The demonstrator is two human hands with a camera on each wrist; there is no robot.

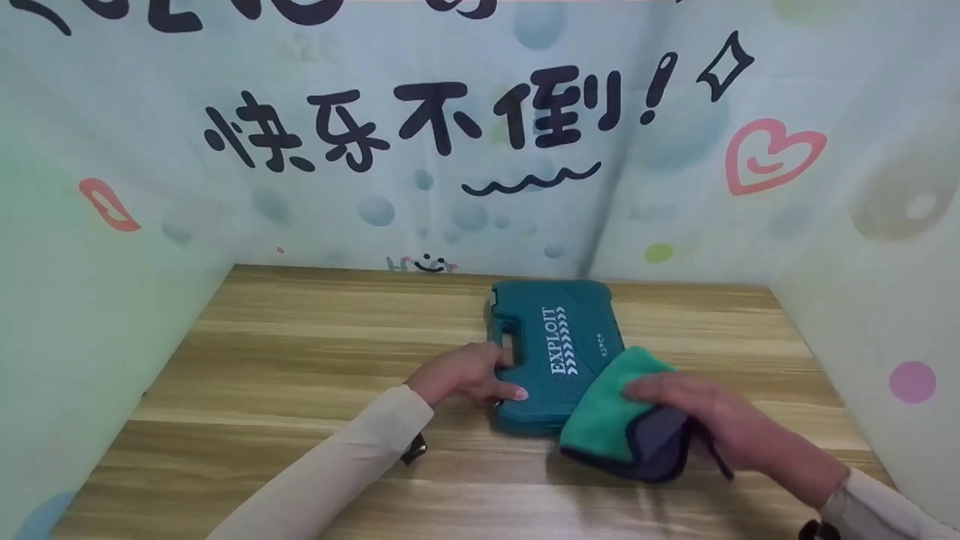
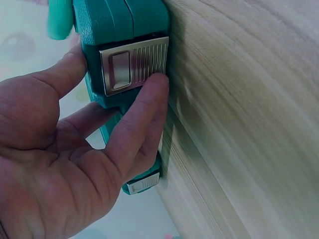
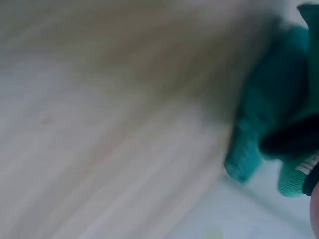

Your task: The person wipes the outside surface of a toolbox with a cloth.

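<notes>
Teal case: we see a teal plastic tool case (image 1: 559, 352), printed EXPLOIT, lying flat on the wooden table (image 1: 300, 360), lid closed, towards the back right of the boards.
Left hand: our left hand (image 1: 469, 373) grips the case's near left edge by the handle cut-out; in the left wrist view one fingertip (image 2: 157, 84) rests against the silver latch (image 2: 132, 64), and a second latch (image 2: 143, 183) shows lower down.
Right hand: our right hand (image 1: 705, 420) lies on a folded green and dark grey cloth (image 1: 626, 424), fingers fairly flat, pressing it onto the case's near right corner; the right wrist view is too blurred to tell us more.
Step in hand: we judge this to be wiping the lid while the other hand steadies the case.
Next move: we judge it calls for a firm left grip, so the case does not slide, and even cloth pressure across the lettering.
</notes>
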